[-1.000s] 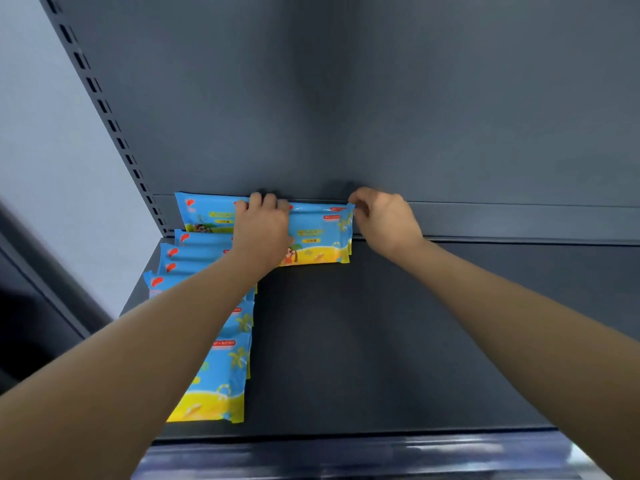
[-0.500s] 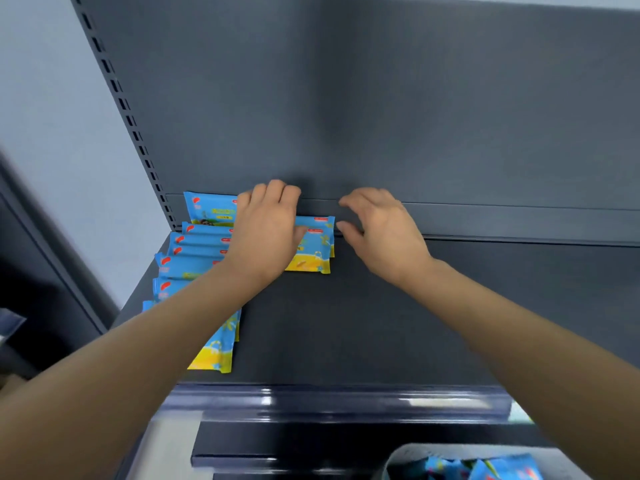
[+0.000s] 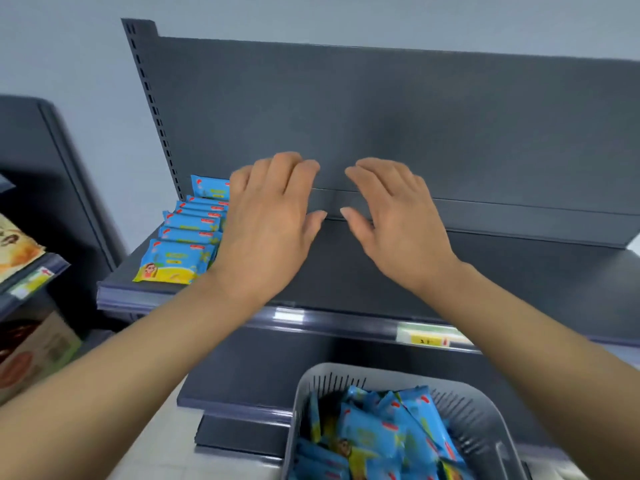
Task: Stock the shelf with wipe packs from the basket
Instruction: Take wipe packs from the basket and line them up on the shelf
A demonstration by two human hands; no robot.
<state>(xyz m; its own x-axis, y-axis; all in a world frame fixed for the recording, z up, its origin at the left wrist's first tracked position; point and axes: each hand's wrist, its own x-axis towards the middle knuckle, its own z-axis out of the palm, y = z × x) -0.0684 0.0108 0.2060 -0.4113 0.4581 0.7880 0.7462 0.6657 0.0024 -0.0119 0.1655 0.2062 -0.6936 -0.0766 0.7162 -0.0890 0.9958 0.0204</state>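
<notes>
Several blue and yellow wipe packs (image 3: 187, 233) lie in an overlapping row at the left end of the dark grey shelf (image 3: 485, 271). My left hand (image 3: 270, 223) hovers just right of the row with relaxed fingers, holding nothing and hiding part of the rearmost packs. My right hand (image 3: 394, 223) is beside it, fingers spread and empty, above the bare shelf. Below, a grey slotted basket (image 3: 481, 403) holds several more wipe packs (image 3: 377, 441).
The shelf's back panel (image 3: 415, 126) rises behind my hands. A price label (image 3: 427, 337) sits on the shelf's front rail. A neighbouring shelf unit (image 3: 31, 271) at the left carries other packaged goods. A lower shelf (image 3: 242, 382) juts out beneath.
Both hands have let go of the rear wipe pack and drawn back from the back panel. The view has pulled back and down, bringing the basket into sight.
</notes>
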